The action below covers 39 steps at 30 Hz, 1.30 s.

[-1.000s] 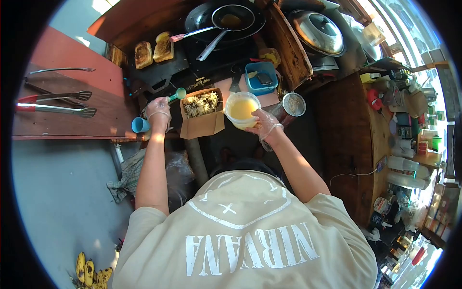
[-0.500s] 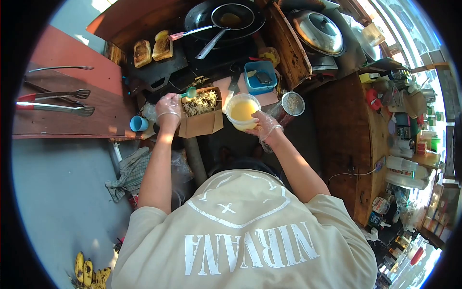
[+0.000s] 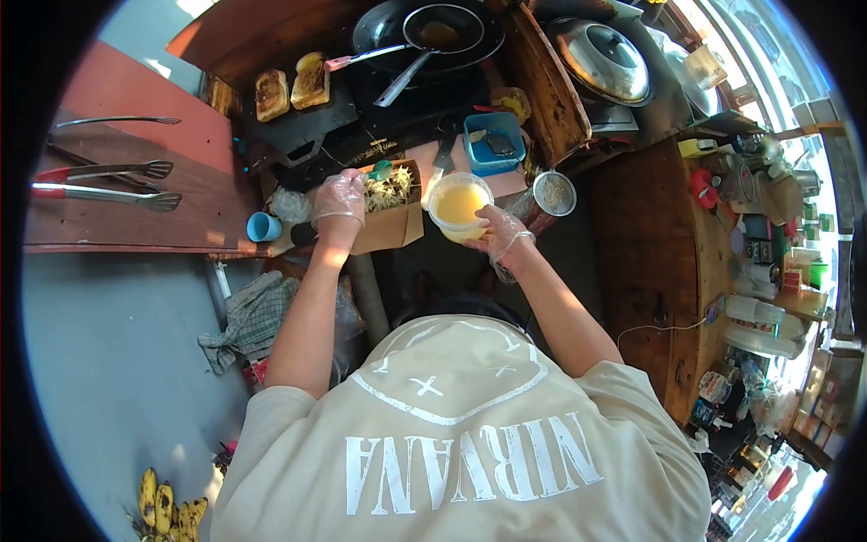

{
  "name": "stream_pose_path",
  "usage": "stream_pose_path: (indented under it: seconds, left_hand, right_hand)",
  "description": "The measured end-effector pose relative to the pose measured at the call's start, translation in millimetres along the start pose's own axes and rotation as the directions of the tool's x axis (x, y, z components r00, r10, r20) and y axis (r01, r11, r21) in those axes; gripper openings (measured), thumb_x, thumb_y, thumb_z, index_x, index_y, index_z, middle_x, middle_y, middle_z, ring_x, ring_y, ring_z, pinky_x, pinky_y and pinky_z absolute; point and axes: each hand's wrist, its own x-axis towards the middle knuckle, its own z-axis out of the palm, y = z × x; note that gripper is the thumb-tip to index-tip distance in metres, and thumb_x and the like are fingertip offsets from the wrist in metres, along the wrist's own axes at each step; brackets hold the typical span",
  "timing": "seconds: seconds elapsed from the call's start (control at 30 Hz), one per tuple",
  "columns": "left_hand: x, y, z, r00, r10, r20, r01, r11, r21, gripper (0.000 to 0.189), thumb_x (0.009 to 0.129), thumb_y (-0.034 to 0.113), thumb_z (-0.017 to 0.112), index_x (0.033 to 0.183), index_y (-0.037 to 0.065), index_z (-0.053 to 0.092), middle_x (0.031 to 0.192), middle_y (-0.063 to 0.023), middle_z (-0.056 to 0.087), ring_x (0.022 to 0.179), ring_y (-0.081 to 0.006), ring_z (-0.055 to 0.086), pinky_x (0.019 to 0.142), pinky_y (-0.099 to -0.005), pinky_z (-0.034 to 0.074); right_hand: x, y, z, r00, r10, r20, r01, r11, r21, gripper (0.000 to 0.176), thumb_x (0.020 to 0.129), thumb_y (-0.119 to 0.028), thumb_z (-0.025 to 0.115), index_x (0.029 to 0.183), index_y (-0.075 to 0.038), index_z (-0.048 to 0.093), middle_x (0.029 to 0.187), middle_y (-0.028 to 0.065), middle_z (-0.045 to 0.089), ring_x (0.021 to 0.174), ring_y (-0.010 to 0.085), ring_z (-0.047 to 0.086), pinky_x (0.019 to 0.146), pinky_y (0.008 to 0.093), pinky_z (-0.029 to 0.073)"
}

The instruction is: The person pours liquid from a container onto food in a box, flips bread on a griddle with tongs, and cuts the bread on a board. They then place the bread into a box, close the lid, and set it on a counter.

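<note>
The left hand (image 3: 340, 202) grips a green spoon (image 3: 380, 170) over the cardboard box (image 3: 390, 228); just right of the box, the right hand (image 3: 500, 238) clasps a plastic tub (image 3: 449, 226).

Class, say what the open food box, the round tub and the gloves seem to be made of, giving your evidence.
Box: matt brown cardboard, judging by its flat, creased flap.
Tub: smooth, translucent plastic; yellow liquid shows through its wall.
Gloves: thin, clear, slightly shiny, probably plastic film; they wrinkle and show skin.
</note>
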Motion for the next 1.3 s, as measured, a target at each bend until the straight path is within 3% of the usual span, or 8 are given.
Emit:
stream_pose_path:
  seconds: [0.13,0.3,0.63,0.83,0.97,1.03,1.1,1.3]
  left_hand:
    - [-8.8,-16.5,-11.1,1.000,0.014,0.008,-0.014,1.000,-0.009,0.012,0.092,0.017,0.060,0.091,0.008,0.068,0.082,-0.0174,0.067,0.083,-0.0360,0.065,0.075,-0.0463,0.051]
    - [-18.9,-39.5,-24.3,0.996,-0.084,0.041,0.080,0.992,0.101,0.014,0.093,0.017,0.058,0.091,0.008,0.068,0.083,-0.0178,0.067,0.081,-0.0378,0.065,0.074,-0.0475,0.051]
    - [-4.1,5.4,13.1,0.991,0.127,0.036,-0.127,0.992,-0.022,0.018,0.094,0.020,0.057,0.089,0.007,0.068,0.081,-0.0164,0.068,0.083,-0.0359,0.067,0.074,-0.0463,0.054]
    - [10.8,2.3,16.6,0.998,0.067,-0.019,-0.066,0.995,0.072,0.017,0.093,0.019,0.058,0.091,0.007,0.069,0.086,-0.0167,0.069,0.085,-0.0359,0.067,0.075,-0.0461,0.055]
    - [10.0,-19.2,1.5,0.989,0.130,-0.076,-0.121,0.986,0.111,0.016,0.093,0.019,0.058,0.091,0.008,0.070,0.086,-0.0145,0.069,0.085,-0.0345,0.067,0.075,-0.0449,0.054]
    - [4.2,-25.0,-12.0,0.987,0.149,-0.065,-0.141,0.984,0.112,0.016,0.093,0.019,0.057,0.090,0.008,0.069,0.085,-0.0135,0.069,0.084,-0.0336,0.066,0.074,-0.0447,0.054]
    - [-2.6,-30.2,-21.5,0.992,0.124,0.006,-0.122,0.963,0.240,0.017,0.094,0.019,0.056,0.088,0.008,0.068,0.084,-0.0127,0.068,0.083,-0.0331,0.066,0.074,-0.0446,0.054]
    - [-27.7,-47.6,-35.0,0.992,0.128,0.006,-0.122,0.932,0.341,0.014,0.092,0.021,0.060,0.089,0.009,0.067,0.081,-0.0123,0.066,0.075,-0.0340,0.065,0.065,-0.0454,0.054]
  right_hand:
    - [2.1,2.0,-3.2,1.000,0.017,-0.011,-0.017,1.000,0.007,0.050,0.082,-0.018,0.071,0.119,0.005,0.047,0.113,0.0155,0.046,0.106,0.0340,0.063,0.081,0.0436,0.063]
    - [5.7,6.9,-9.6,1.000,0.003,0.004,-0.004,1.000,0.016,0.051,0.082,-0.018,0.072,0.120,0.006,0.048,0.112,0.0151,0.047,0.107,0.0337,0.062,0.081,0.0428,0.063]
    - [-0.4,6.1,-2.6,0.999,0.003,-0.054,-0.004,1.000,-0.012,0.053,0.081,-0.019,0.072,0.122,0.006,0.048,0.112,0.0155,0.047,0.107,0.0339,0.061,0.080,0.0420,0.063]
    - [0.4,5.9,-3.5,1.000,-0.004,-0.020,0.003,1.000,-0.009,0.054,0.081,-0.019,0.072,0.123,0.007,0.047,0.114,0.0161,0.047,0.108,0.0342,0.061,0.081,0.0419,0.063]
    - [-5.4,3.1,2.5,0.999,0.004,-0.047,-0.003,1.000,0.005,0.054,0.081,-0.018,0.072,0.123,0.006,0.047,0.113,0.0164,0.047,0.108,0.0341,0.062,0.082,0.0420,0.063]
    - [-4.5,3.6,2.7,0.999,0.014,-0.052,-0.013,1.000,0.016,0.053,0.081,-0.018,0.072,0.123,0.006,0.048,0.113,0.0163,0.047,0.108,0.0341,0.062,0.082,0.0420,0.063]
    - [-1.0,5.2,1.3,1.000,-0.013,0.001,0.013,1.000,0.011,0.053,0.081,-0.018,0.072,0.122,0.005,0.048,0.114,0.0157,0.047,0.107,0.0338,0.062,0.082,0.0421,0.063]
    - [2.4,3.6,7.3,0.999,-0.040,0.023,0.040,0.999,0.004,0.052,0.081,-0.018,0.073,0.122,0.005,0.050,0.112,0.0144,0.046,0.106,0.0335,0.062,0.082,0.0425,0.063]
